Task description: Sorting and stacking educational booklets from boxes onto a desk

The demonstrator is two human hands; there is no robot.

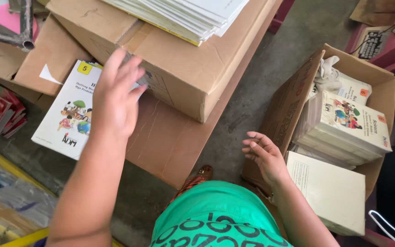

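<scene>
Large brown cardboard box (184,64) upper centre, open brown carton (380,87) of books right, yellow square label (84,68) on white booklet (67,112) left

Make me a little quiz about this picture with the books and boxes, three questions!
1. True or false: the left hand reaches over a white booklet with a cartoon cover.
2. Where are the bundled books? A) in the open box on the right B) on the floor C) on the big closed box
3. Fill in: the right hand holds ____.

Key
1. True; it is spread over the booklet's right edge.
2. A
3. Nothing; it hangs open beside the open box, near a pale book.
</scene>
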